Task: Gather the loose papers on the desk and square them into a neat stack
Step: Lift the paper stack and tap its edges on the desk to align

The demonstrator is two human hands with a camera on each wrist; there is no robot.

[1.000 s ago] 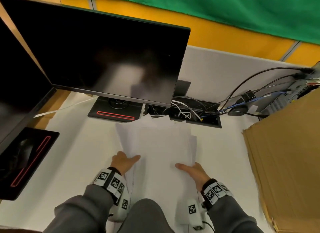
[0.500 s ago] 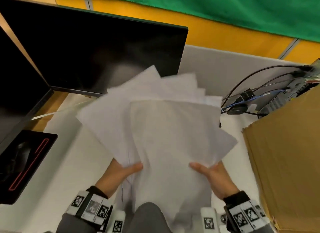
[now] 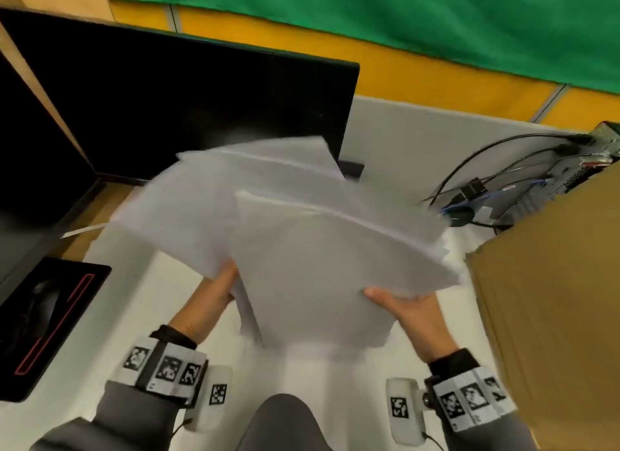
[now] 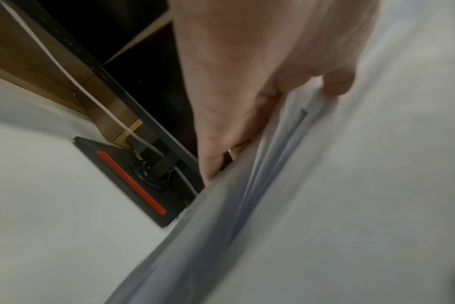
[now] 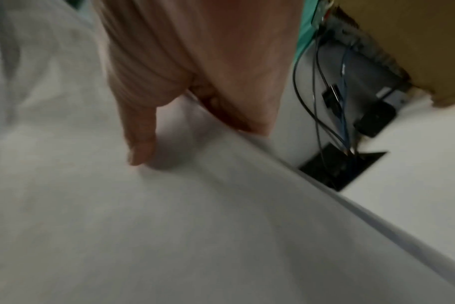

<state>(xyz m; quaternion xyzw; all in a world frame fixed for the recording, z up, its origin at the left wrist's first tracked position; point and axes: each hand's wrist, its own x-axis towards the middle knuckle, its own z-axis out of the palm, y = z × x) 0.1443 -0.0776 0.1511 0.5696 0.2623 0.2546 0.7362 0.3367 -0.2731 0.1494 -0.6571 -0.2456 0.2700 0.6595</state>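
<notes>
A fanned sheaf of white papers (image 3: 302,242) is held up above the white desk (image 3: 134,316), tilted and uneven at its edges. My left hand (image 3: 214,296) grips its left edge, thumb on top and fingers underneath; the left wrist view shows that hand (image 4: 247,102) pinching the layered papers (image 4: 325,205). My right hand (image 3: 406,309) grips the lower right edge the same way. In the right wrist view the right hand (image 5: 185,86) has its thumb pressed on the top sheet of the papers (image 5: 143,226). The fingers under the sheaf are hidden.
A black monitor (image 3: 174,101) stands close behind the papers, and a second dark screen (image 3: 33,155) is at the left. A black stand base with a red stripe (image 3: 50,323) lies left. A cardboard box (image 3: 550,303) stands right, with cables (image 3: 476,195) behind it.
The papers lay on the desk a second ago. Both hands have lifted them up toward me, and the sheaf has since swung to the right and its sheets have drawn closer together.
</notes>
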